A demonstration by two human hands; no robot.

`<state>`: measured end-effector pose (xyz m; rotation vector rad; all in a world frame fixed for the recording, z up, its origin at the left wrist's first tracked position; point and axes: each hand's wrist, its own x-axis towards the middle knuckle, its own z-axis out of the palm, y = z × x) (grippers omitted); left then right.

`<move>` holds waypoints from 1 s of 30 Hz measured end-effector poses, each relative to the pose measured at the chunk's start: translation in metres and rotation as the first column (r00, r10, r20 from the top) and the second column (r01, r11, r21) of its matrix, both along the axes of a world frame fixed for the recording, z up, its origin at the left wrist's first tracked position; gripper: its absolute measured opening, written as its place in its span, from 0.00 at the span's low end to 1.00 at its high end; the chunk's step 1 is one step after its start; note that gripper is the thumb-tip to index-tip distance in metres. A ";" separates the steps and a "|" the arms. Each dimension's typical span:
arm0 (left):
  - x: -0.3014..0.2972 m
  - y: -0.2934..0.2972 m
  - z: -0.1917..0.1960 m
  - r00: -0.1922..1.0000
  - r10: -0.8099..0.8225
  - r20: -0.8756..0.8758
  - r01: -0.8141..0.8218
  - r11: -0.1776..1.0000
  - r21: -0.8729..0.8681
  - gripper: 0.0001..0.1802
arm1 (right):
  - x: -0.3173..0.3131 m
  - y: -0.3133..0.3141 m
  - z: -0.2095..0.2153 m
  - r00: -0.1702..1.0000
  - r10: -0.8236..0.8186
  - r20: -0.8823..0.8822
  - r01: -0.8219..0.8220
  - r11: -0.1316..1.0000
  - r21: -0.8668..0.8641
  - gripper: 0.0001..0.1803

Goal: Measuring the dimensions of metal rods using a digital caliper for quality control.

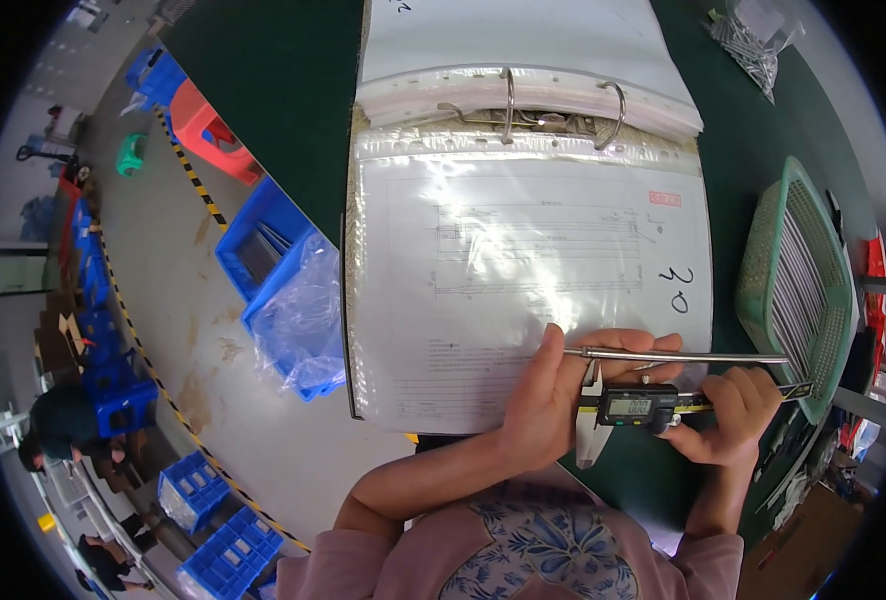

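A thin metal rod lies across the fingers of my left hand, its thumb pressed near one end. My right hand is wrapped round the beam of a digital caliper, thumb by the display. The caliper's jaws hang close to my left palm, just below the rod; whether they touch it I cannot tell. Beneath both hands lies an open ring binder, showing a technical drawing in a glossy plastic sleeve.
To the right, a green plastic basket holds many thin metal rods. A clear bag of small metal parts sits at the far right of the dark green table. Blue crates and a red stool stand on the floor at left.
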<state>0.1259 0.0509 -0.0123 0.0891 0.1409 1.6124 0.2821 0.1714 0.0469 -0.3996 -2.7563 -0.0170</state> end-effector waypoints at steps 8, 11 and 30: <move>0.002 0.001 0.000 0.998 0.004 0.060 -0.003 1.000 -0.014 0.40 | 0.002 -0.003 0.003 1.000 -0.012 0.000 0.012 1.000 0.028 0.29; 0.002 0.000 0.000 0.998 0.005 0.066 -0.005 1.000 -0.008 0.40 | 0.002 -0.003 0.000 1.000 -0.015 -0.010 0.015 1.000 0.021 0.29; 0.003 0.001 -0.002 0.993 0.003 0.114 -0.008 0.999 0.041 0.39 | -0.005 -0.007 -0.001 0.999 0.037 0.011 -0.036 0.996 -0.085 0.27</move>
